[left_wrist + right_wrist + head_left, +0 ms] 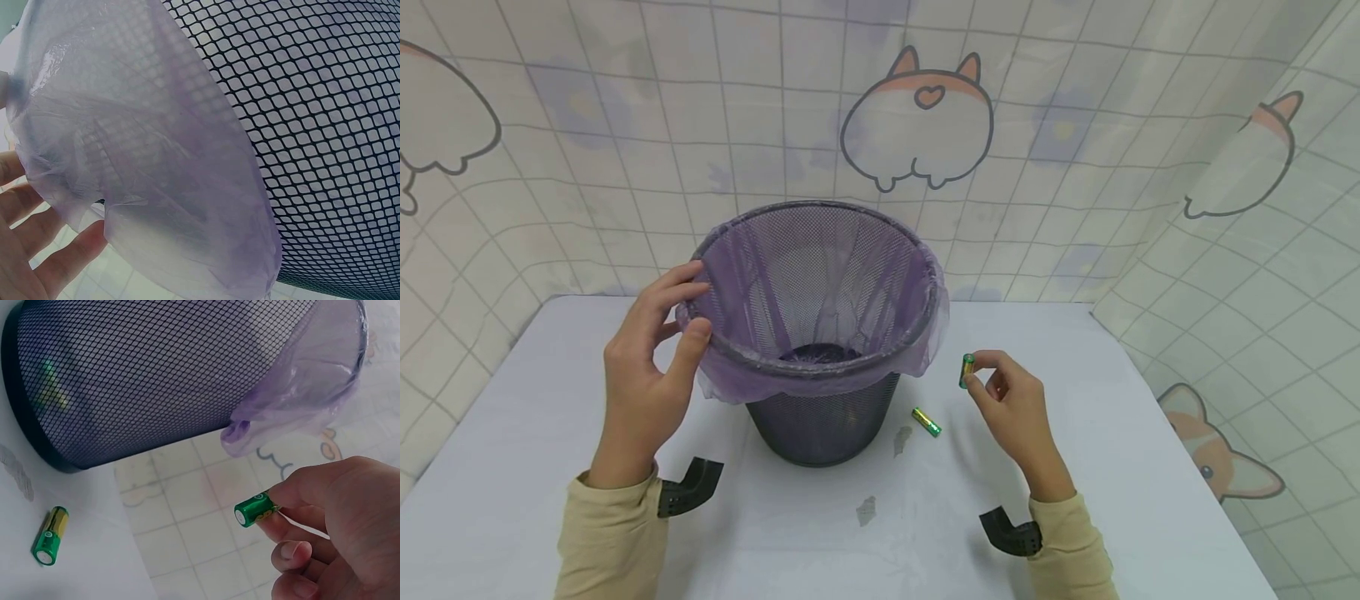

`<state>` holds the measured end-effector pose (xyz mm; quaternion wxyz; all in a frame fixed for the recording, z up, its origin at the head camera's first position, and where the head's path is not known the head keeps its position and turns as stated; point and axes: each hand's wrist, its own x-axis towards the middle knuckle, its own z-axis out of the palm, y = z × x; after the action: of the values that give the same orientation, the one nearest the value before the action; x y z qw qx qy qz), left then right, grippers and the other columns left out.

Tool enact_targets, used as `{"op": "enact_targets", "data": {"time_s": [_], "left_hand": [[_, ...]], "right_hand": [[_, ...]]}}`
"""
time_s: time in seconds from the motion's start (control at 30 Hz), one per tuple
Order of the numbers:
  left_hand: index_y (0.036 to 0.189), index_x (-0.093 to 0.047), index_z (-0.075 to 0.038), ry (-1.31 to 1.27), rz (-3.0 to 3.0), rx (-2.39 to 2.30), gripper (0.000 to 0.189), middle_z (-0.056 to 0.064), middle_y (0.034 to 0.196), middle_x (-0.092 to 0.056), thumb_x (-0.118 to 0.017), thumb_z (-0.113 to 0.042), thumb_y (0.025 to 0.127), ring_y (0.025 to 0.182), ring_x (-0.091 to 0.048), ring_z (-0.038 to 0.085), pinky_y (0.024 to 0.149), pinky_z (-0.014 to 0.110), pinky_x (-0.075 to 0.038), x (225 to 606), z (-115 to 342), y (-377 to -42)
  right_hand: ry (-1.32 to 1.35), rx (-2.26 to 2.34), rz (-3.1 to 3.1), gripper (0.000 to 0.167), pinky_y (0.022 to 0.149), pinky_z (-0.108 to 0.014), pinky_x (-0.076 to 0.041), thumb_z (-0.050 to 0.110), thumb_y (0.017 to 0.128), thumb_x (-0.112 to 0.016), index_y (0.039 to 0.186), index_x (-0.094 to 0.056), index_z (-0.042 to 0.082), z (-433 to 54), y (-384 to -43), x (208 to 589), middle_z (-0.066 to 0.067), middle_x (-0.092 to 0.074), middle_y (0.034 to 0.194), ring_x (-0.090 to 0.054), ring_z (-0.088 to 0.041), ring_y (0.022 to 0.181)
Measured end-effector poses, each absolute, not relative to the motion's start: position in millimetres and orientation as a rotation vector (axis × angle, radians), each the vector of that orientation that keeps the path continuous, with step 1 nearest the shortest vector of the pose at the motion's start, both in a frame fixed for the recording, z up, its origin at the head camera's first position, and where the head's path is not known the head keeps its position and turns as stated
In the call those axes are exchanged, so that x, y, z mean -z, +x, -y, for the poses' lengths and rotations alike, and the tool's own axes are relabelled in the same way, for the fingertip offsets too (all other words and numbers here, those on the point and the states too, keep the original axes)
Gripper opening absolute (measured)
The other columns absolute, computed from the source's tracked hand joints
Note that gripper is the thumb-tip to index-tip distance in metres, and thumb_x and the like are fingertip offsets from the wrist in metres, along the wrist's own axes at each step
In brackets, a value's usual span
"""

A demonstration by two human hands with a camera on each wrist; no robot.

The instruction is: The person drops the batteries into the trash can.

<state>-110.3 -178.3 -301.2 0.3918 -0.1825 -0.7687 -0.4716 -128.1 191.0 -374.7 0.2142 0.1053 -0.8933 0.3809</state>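
Note:
A black mesh wastebasket (823,429) stands on the table, lined with a purple plastic bag (917,354) folded over its rim. My left hand (651,367) holds the rim at its left side, fingers over the edge and thumb at the front. In the left wrist view, fingers (78,253) touch the overhanging bag. Right of the basket, my right hand (1011,404) pinches a green and gold battery (253,509) between thumb and forefinger, above the table. A second battery (927,422) of the same look lies on the table between basket and right hand.
Through the mesh, something green and yellow (53,387) shows low in the basket. Two grey patches, one nearer the front (866,511), mark the white table (760,550). A checked curtain (1045,242) with cartoon animals hangs behind and along both sides.

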Motion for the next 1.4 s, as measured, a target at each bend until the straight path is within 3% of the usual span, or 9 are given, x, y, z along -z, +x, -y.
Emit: {"op": "enact_targets", "data": {"time_s": [1.2,1.4], "left_hand": [[0.119,-0.062,0.003,-0.457,1.964,1.18,0.031,0.01,0.136,-0.058,-0.06,-0.013,0.093,0.127,-0.053,0.01,0.09,0.007,-0.044,302,180,-111],[0.12,-0.063,0.002,-0.456,1.969,1.178,0.031,0.01,0.137,-0.058,-0.06,-0.013,0.093,0.127,-0.053,0.01,0.091,0.007,-0.044,302,180,-111]], "right_hand": [[0.44,-1.093,2.28,0.022,0.044,-0.019,-0.029,0.001,0.085,-0.07,0.105,-0.067,0.009,-184,-122,331,0.003,-0.044,0.062,-0.035,-0.005,0.053],[0.462,-1.091,2.237,0.023,0.044,-0.02,-0.028,-0.005,0.082,-0.07,0.104,-0.067,0.001,-179,-120,321,0.0,-0.047,0.066,-0.034,-0.003,0.054]]}}
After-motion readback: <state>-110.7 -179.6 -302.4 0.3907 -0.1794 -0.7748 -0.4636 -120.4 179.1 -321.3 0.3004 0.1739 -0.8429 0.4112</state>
